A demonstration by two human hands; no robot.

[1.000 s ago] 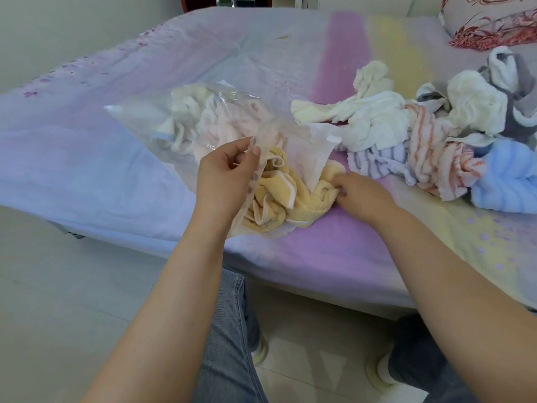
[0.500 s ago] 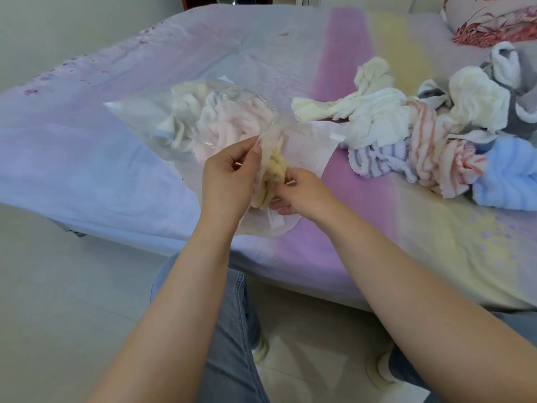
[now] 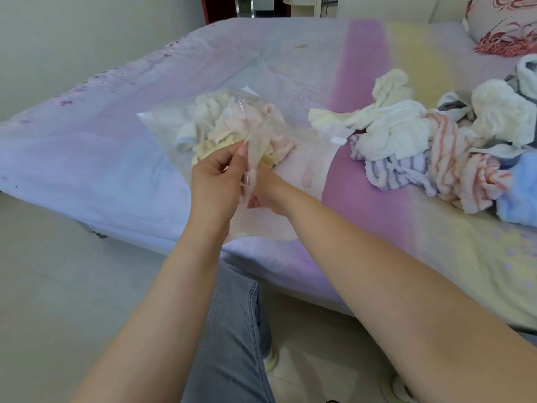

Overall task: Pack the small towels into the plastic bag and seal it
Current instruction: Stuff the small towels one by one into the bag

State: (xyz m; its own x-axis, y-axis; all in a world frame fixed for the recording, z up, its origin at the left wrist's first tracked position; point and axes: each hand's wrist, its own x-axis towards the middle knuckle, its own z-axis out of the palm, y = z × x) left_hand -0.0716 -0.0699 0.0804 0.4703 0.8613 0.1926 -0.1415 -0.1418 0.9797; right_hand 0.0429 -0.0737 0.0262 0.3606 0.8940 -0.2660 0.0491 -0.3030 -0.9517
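Head view, looking down over two bare forearms toward a bed point(image 3: 122, 158) in a pastel sheet banded lilac, pink and yellow. Clear plastic bag point(image 3: 162, 126) lying on the near part of the sheet, closed end toward the far left, mouth toward the hands, already stuffed with small towels point(image 3: 232, 123) — cream, white, pale pink and yellow, bunched together. Left hand point(image 3: 216, 181) raised over the bag's mouth, thumb and forefinger pinching the upper film of the opening and lifting it into a peak. Right hand point(image 3: 266, 193) pushed into that opening past the knuckles, fingers mostly hidden behind the film and the left hand; whether curled round a towel or merely pressing — cannot tell. White sealing flap point(image 3: 325, 152) spread flat on the pink band just right of the hands, a small white tab at its far corner. Loose pile of towels point(image 3: 436, 146) lying apart from the bag on the right half of the bed: cream and white ones nearest, a purple-striped one, an orange-striped one, a light blue one at the right edge, grey and white ones behind. Floral pillow point(image 3: 505, 27) at the far right corner. Grey jeans point(image 3: 232, 330) and pale floor tiles below the bed's edge.
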